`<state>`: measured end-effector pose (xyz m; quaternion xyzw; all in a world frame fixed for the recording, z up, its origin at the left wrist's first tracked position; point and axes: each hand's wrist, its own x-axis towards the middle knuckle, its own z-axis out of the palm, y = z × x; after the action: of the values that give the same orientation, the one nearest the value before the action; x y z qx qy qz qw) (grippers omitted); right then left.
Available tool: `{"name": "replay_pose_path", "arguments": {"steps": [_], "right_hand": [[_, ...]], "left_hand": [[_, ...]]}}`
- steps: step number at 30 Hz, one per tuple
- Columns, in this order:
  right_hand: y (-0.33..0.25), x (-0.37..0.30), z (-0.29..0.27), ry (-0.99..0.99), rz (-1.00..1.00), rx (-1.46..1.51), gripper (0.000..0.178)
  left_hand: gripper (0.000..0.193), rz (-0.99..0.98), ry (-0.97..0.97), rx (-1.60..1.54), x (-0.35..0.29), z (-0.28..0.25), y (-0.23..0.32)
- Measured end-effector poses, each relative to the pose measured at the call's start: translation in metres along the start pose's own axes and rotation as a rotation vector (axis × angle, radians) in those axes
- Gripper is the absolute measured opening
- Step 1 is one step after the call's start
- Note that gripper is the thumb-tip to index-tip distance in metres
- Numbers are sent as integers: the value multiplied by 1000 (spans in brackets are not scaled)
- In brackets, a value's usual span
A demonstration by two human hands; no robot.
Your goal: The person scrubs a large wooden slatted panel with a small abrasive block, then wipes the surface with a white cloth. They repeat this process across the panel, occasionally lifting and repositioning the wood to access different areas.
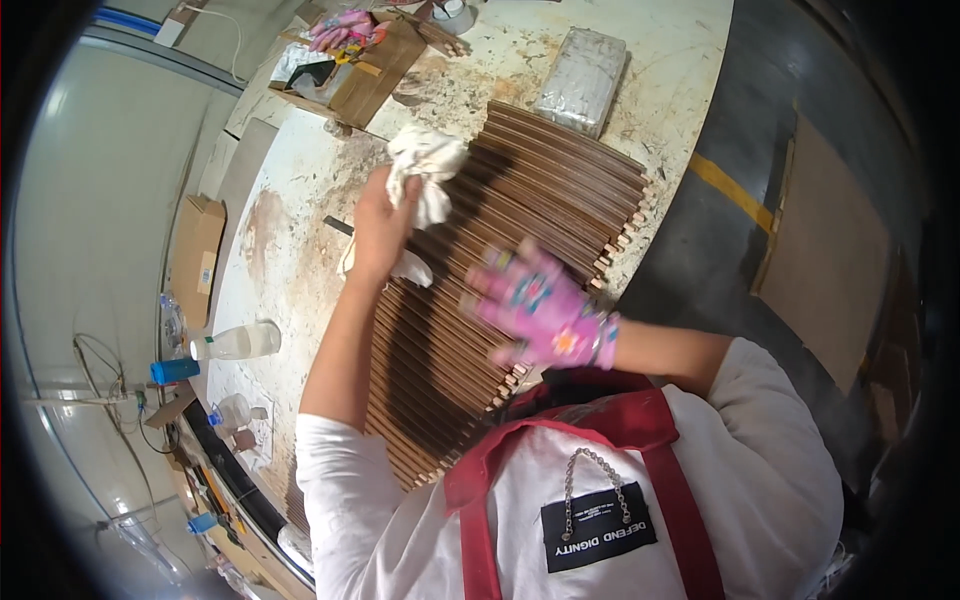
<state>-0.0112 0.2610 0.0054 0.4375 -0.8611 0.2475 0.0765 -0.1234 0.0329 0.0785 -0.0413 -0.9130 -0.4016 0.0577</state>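
Note:
Many long brown wooden strips [560,165] lie side by side across the worktable, their pale cut ends toward the right edge. My bare left hand [383,222] grips a crumpled white cloth [425,165], held over the left part of the strips. Some white material [411,268] also shows just below that hand, and a short dark bar [338,225] pokes out to its left. In a pink flowered glove, my right hand [540,308] is spread over the strips near their cut ends, slightly blurred. Whether its palm touches them is hard to see.
A cardboard box [385,65] with gloves and odds and ends sits at the far side, and a wrapped grey block [583,80] lies beyond the strips. A clear bottle [240,341] lies on the left. Brown board [830,250] leans beyond the table's right edge.

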Motion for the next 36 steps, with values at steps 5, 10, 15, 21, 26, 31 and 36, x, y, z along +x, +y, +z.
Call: {"name": "replay_pose_path", "arguments": {"steps": [5, 10, 15, 21, 26, 31, 36], "right_hand": [[45, -7, -15, -286, 320, -227, 78], [47, -8, -10, -126, 291, -191, 76], [49, -10, -10, -139, 294, -176, 76], [49, -10, -6, -205, 345, -92, 76], [48, -7, -14, -185, 317, -97, 74], [49, -10, -10, -200, 358, -69, 74], [50, -12, -10, -117, 333, -40, 74]], "left_hand": [[43, 434, -216, 382, -32, 80, 0], [44, 102, -118, 635, 18, 77, -57], [36, 359, -81, 321, 42, 79, 11], [46, 505, -316, 515, 39, 143, -1], [31, 147, -12, 567, 112, 95, -46], [35, 582, -252, 294, 75, 153, 51], [44, 563, -168, 465, 81, 172, 7]]}}
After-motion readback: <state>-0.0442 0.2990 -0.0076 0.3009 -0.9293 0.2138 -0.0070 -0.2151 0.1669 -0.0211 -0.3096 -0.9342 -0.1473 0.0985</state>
